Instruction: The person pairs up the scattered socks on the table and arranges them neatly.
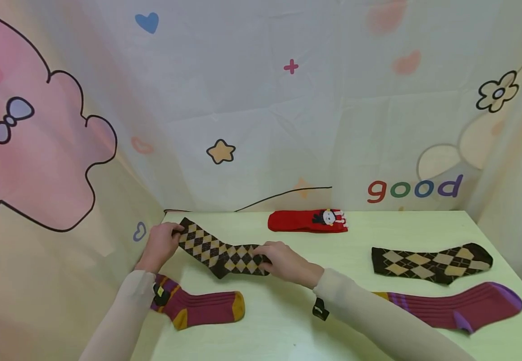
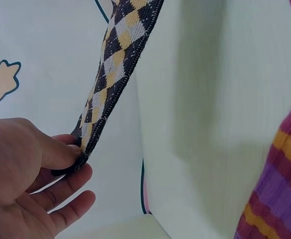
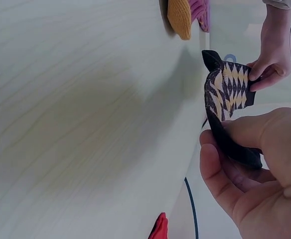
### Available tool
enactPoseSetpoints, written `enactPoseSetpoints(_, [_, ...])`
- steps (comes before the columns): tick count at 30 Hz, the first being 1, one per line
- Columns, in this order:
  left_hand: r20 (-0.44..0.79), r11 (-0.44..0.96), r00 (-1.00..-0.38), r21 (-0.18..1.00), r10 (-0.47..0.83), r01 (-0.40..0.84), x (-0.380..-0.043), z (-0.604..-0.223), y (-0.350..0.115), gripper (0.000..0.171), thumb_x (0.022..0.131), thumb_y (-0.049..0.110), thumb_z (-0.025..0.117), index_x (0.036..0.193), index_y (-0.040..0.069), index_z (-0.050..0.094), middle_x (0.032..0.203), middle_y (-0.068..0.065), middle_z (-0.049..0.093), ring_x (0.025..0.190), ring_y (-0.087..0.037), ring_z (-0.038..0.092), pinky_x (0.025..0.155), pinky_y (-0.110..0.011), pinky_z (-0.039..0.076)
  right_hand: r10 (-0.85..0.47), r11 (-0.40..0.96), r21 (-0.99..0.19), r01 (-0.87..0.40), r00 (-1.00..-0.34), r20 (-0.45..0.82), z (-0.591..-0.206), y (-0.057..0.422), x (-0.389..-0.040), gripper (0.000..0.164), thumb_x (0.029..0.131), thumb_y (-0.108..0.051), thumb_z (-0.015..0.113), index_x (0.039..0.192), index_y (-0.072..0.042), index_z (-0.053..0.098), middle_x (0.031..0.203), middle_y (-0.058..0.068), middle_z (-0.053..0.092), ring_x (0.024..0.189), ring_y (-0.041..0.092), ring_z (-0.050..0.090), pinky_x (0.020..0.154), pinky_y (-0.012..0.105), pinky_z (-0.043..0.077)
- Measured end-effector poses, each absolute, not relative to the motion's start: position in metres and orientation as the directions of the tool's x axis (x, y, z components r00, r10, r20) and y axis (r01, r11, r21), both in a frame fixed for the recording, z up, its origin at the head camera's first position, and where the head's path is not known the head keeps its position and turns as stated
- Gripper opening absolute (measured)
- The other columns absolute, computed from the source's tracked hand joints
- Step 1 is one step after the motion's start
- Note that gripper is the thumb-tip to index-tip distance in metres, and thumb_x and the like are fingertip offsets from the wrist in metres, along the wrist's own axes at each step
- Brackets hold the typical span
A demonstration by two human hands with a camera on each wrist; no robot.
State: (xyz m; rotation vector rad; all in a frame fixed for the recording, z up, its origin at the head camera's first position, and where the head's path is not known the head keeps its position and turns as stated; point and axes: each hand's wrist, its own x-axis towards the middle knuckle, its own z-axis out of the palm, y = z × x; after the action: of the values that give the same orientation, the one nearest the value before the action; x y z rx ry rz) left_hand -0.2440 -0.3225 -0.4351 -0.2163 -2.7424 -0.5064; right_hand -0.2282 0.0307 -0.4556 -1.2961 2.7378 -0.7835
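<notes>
A dark brown argyle sock (image 1: pixel 207 248) with cream and tan diamonds is stretched between both hands above the table. My left hand (image 1: pixel 164 244) pinches its cuff between thumb and fingers, as the left wrist view also shows of the sock (image 2: pixel 118 64). At the toe end, my right hand (image 1: pixel 285 260) grips the sock between thumb and fingers; in the right wrist view the dark toe (image 3: pixel 240 154) pokes out past the thumb. Below the left forearm lies a maroon sock (image 1: pixel 211 307) with mustard heel and toe, its cuff partly covered by the wrist.
A folded red sock (image 1: pixel 292 221) with a cartoon figure lies at the table's back edge. On the right lie another argyle sock (image 1: pixel 423 263) and a maroon sock with purple heel and toe (image 1: pixel 450 306), partly behind the right sleeve. A printed curtain (image 1: pixel 252 100) hangs behind the table.
</notes>
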Motion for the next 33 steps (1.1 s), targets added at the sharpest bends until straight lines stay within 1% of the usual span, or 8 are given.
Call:
enactPoseSetpoints(8, [0.37,0.905,-0.925,0.358,0.091,0.232,-0.241,-0.435,-0.315,0.021,0.093,-0.006,0.062,0.108,-0.004,0.077,0.107,-0.024,0.074,0.053,-0.016,0.04,0.055,-0.031,0.037,-0.718,0.534,-0.445,-0.719,-0.664,0.21,-0.452,0.046,-0.224,0.036,0.092,-0.005,0.076,0.127,-0.002,0.069,0.112,0.011,0.072,0.088,0.018,0.065,0.077,0.03,0.057])
enactPoseSetpoints(13, [0.367,0.896,-0.923,0.366,0.11,0.252,-0.237,-0.433,-0.308,0.019,0.094,-0.005,0.063,0.108,-0.005,0.077,0.108,-0.025,0.074,0.046,-0.013,0.036,0.051,-0.029,0.035,-0.708,0.546,-0.432,-0.718,-0.671,0.219,-0.45,0.057,-0.222,0.038,0.091,-0.005,0.077,0.127,-0.002,0.069,0.113,0.011,0.072,0.088,0.019,0.066,0.078,0.031,0.057])
enactPoseSetpoints(21, [0.35,0.887,-0.93,0.385,0.114,0.254,-0.23,-0.434,-0.296,0.02,0.095,-0.004,0.065,0.111,-0.004,0.076,0.111,-0.024,0.073,0.045,-0.011,0.038,0.05,-0.028,0.036,-0.708,0.544,-0.417,-0.728,-0.665,0.237,-0.452,0.072,-0.218,0.038,0.09,-0.005,0.078,0.127,-0.001,0.069,0.11,0.01,0.072,0.09,0.02,0.066,0.078,0.033,0.057])
enactPoseSetpoints(25, [0.347,0.886,-0.931,0.387,0.117,0.255,-0.228,-0.437,-0.291,0.02,0.095,-0.002,0.066,0.112,-0.002,0.076,0.111,-0.022,0.073,0.048,-0.011,0.04,0.051,-0.028,0.038,-0.708,0.535,-0.429,-0.728,-0.663,0.242,-0.451,0.081,-0.214,0.039,0.09,-0.006,0.078,0.128,-0.003,0.068,0.111,0.008,0.071,0.091,0.019,0.066,0.08,0.033,0.057])
enactPoseSetpoints(31, [0.365,0.881,-0.921,0.378,0.139,0.283,-0.225,-0.441,-0.282,0.018,0.094,-0.002,0.068,0.11,0.0,0.077,0.111,-0.019,0.074,0.053,-0.012,0.043,0.054,-0.028,0.04,-0.705,0.528,-0.44,-0.726,-0.664,0.25,-0.45,0.095,-0.21,0.04,0.089,-0.004,0.079,0.127,-0.004,0.069,0.109,0.007,0.071,0.088,0.018,0.064,0.077,0.03,0.055])
enactPoseSetpoints(33, [0.364,0.879,-0.92,0.381,0.143,0.287,-0.224,-0.44,-0.278,0.018,0.094,-0.001,0.069,0.11,0.0,0.077,0.111,-0.019,0.074,0.055,-0.012,0.045,0.055,-0.028,0.04,-0.704,0.528,-0.439,-0.727,-0.664,0.252,-0.45,0.099,-0.209,0.04,0.089,-0.003,0.079,0.127,-0.003,0.068,0.112,0.008,0.071,0.09,0.019,0.065,0.079,0.031,0.056])
